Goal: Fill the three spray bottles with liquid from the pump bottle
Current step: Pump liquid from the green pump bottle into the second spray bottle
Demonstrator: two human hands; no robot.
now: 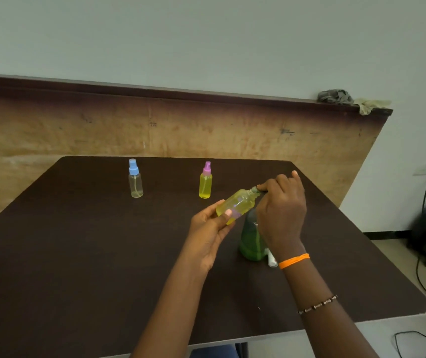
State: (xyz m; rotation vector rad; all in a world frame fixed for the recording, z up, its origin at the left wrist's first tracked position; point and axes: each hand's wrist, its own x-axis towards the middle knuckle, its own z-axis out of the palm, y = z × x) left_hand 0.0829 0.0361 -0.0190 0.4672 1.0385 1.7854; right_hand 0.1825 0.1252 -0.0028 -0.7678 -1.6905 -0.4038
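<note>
1. Table (103, 254): dark, broad bare stretch on left and near side; right edge close past the right forearm, chipped near corner.
2. Pump bottle (250, 241): green, upright right of centre, partly hidden behind the right wrist.
3. Left hand (208, 228): fingers curled round a tilted yellow bottle (237, 204), held above the table.
4. Right hand (281, 205): fingers pinching that bottle's neck.
5. Pink-capped bottle (206, 182): full, upright near far edge.
6. Blue-capped bottle (135, 179): almost empty, well left of it.
</note>
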